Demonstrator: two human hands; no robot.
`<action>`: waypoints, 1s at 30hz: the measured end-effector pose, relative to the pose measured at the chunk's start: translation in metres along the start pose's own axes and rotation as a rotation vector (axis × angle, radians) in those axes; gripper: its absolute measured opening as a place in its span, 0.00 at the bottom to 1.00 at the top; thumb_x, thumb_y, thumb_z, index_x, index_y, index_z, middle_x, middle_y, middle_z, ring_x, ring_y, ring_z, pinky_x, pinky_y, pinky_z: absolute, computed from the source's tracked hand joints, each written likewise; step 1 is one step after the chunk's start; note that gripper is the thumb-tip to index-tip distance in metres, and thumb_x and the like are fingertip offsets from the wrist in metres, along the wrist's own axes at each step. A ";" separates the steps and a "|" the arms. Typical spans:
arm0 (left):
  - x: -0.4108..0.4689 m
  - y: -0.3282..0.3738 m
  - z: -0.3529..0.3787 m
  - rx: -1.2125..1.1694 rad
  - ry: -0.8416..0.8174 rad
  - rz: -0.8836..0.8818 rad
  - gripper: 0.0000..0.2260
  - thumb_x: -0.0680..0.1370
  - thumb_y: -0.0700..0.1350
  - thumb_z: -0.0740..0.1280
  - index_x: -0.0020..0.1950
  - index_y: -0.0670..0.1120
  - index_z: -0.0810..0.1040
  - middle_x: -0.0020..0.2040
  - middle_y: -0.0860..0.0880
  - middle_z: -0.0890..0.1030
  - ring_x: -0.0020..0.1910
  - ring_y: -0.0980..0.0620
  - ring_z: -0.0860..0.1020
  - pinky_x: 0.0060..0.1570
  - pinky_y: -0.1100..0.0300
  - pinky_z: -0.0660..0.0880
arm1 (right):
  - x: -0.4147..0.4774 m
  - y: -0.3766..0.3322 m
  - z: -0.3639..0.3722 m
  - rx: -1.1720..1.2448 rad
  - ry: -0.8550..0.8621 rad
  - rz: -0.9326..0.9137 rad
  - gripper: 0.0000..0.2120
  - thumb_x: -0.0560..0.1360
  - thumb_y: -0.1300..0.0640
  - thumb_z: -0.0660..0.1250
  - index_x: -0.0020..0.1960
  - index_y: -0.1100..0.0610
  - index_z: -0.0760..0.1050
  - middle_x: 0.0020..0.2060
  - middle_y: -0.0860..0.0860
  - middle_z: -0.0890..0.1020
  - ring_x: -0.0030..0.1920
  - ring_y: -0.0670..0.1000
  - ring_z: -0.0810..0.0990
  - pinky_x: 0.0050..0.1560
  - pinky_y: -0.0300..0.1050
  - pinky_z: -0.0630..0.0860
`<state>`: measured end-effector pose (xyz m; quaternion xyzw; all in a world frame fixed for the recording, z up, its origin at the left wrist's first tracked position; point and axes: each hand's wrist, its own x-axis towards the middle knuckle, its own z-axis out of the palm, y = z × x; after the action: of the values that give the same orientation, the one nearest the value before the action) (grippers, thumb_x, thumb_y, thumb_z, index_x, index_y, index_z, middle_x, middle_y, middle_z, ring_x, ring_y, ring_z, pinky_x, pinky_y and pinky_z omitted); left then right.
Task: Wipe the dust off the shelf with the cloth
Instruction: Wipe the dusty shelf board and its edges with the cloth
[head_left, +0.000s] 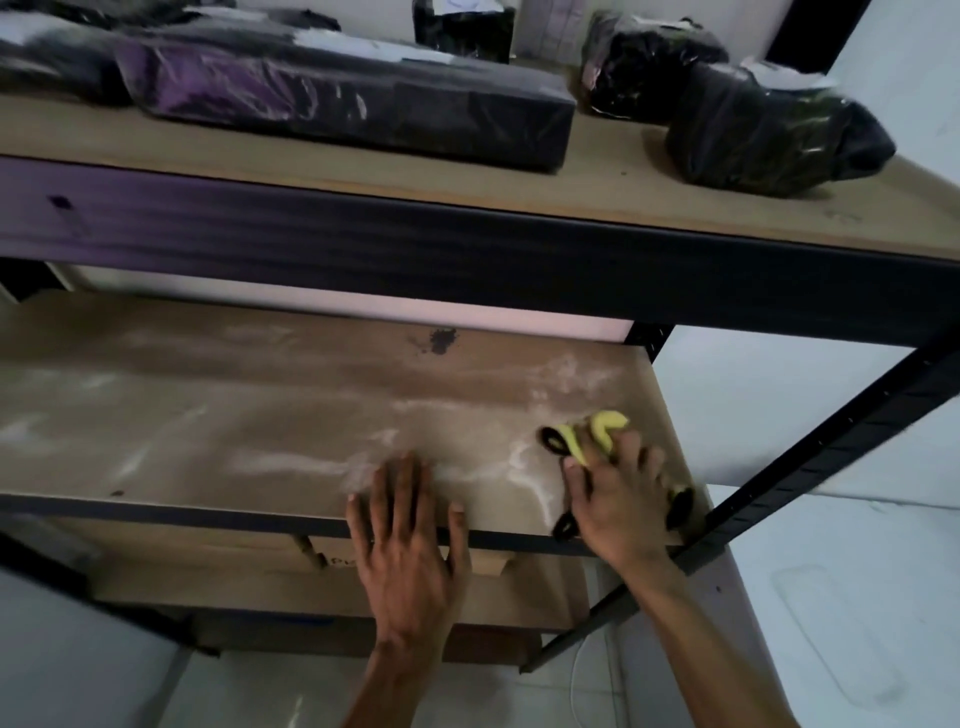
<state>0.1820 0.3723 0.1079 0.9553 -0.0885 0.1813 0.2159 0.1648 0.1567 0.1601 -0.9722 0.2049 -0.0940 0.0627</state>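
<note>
The middle shelf (234, 415) is a brown board streaked with pale dust, most of it near the right front. A yellow cloth with black trim (597, 434) lies bunched at the shelf's right front corner. My right hand (618, 499) presses down on it, fingers curled over the fabric. My left hand (410, 525) rests flat on the shelf's front edge, left of the cloth, fingers spread and holding nothing.
The top shelf (467, 171) carries black plastic-wrapped parcels (353, 98) and bags (763, 130). A dark metal upright (810, 457) slants down at the right corner. A lower shelf with a cardboard box (332, 556) sits beneath. A dark stain (441, 340) marks the middle shelf's back.
</note>
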 end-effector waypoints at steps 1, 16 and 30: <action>-0.001 -0.001 0.000 0.008 -0.006 0.009 0.28 0.83 0.59 0.50 0.76 0.46 0.70 0.78 0.45 0.68 0.79 0.44 0.61 0.79 0.40 0.51 | -0.007 -0.010 0.001 0.017 -0.012 -0.079 0.24 0.80 0.39 0.49 0.73 0.44 0.66 0.64 0.54 0.66 0.57 0.55 0.64 0.54 0.53 0.71; -0.001 -0.010 -0.005 0.014 -0.033 0.078 0.26 0.84 0.56 0.51 0.77 0.44 0.68 0.78 0.45 0.67 0.80 0.47 0.61 0.78 0.42 0.57 | 0.011 0.009 -0.004 -0.008 -0.046 0.047 0.25 0.80 0.38 0.48 0.74 0.42 0.63 0.67 0.56 0.63 0.61 0.60 0.63 0.61 0.56 0.68; -0.001 -0.011 -0.003 0.010 0.000 0.081 0.25 0.83 0.56 0.55 0.76 0.45 0.70 0.77 0.45 0.68 0.79 0.46 0.63 0.77 0.41 0.57 | 0.075 0.029 -0.001 0.074 0.021 0.214 0.18 0.80 0.43 0.59 0.65 0.47 0.75 0.66 0.56 0.66 0.62 0.64 0.66 0.62 0.60 0.66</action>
<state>0.1831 0.3836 0.1058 0.9521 -0.1261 0.1903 0.2037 0.2206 0.0993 0.1677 -0.9407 0.3047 -0.1045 0.1061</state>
